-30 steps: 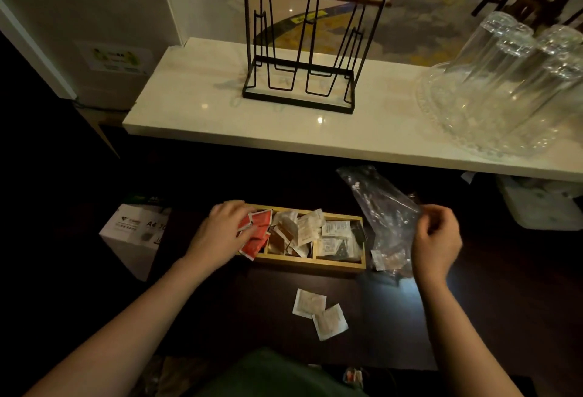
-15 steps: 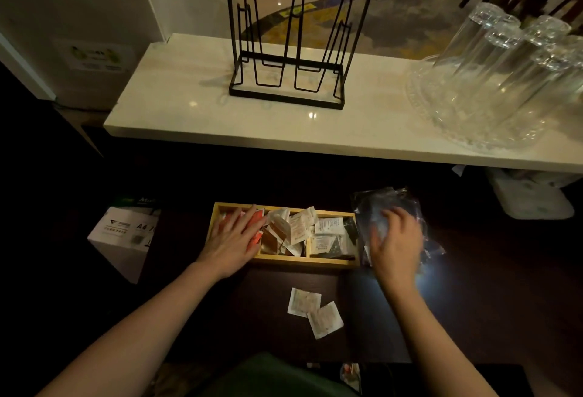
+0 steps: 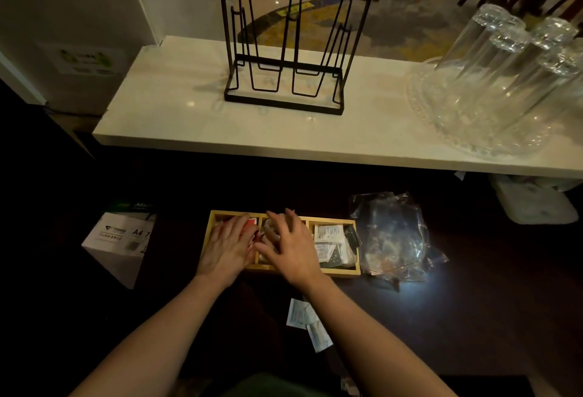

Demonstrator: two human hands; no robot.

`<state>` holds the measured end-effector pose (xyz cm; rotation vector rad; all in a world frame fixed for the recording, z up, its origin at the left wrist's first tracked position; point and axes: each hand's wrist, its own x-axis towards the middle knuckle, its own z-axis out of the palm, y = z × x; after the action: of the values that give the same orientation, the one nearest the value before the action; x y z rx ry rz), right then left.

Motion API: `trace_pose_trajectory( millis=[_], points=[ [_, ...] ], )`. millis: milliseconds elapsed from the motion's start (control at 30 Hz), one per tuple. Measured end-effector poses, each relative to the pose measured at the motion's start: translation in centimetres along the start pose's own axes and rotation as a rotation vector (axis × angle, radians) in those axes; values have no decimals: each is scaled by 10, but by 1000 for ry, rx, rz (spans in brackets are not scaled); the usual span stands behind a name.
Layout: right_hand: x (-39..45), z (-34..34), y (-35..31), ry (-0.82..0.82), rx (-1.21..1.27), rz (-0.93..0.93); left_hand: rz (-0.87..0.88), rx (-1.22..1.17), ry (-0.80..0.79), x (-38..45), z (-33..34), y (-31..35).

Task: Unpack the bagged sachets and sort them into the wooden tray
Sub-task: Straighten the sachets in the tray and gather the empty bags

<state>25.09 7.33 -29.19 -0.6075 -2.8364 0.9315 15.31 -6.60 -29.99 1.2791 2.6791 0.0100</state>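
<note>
Directly under spread fingers (image 3: 288,223): sachets (image 3: 329,240), wooden tray (image 3: 358,267).

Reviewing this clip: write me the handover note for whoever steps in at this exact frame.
Left hand: flat over the red sachets in the left compartment of the wooden tray; grip cannot be told.
Right hand: fingers spread over the middle compartment, pressing sachets down; whether it grips any is unclear.
Right compartment: white and dark sachets.
Plastic bag: crumpled on the dark table, right of the tray, in neither hand; contents not discernible.
Done: all three compartments hold sachets.
Left: two white sachets lie loose on the table nearer the person than the tray; they need sorting in. Check the bag for leftovers.
</note>
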Motion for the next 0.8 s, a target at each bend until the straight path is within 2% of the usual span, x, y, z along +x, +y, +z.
trace_pose_trajectory(
  millis=[133, 300, 400, 500, 633, 800],
  points=[
    [5, 9, -4, 46, -96, -14, 1, 30, 2, 2, 0, -1],
    [7, 7, 14, 140, -44, 41, 36, -24, 43, 4, 0, -5],
    [7, 6, 15, 80, 205, 85, 88, -20, 41, 2, 0, -1],
    [10, 6, 10, -7, 232, 49, 170, -55, 66, 2, -1, 13],
    [11, 1, 13, -34, 281, 89, 176, -176, 87, 9, -1, 24],
    [8, -9, 16, 155, 409, 171, 197, -170, 82, 14, 1, 25]
  ],
)
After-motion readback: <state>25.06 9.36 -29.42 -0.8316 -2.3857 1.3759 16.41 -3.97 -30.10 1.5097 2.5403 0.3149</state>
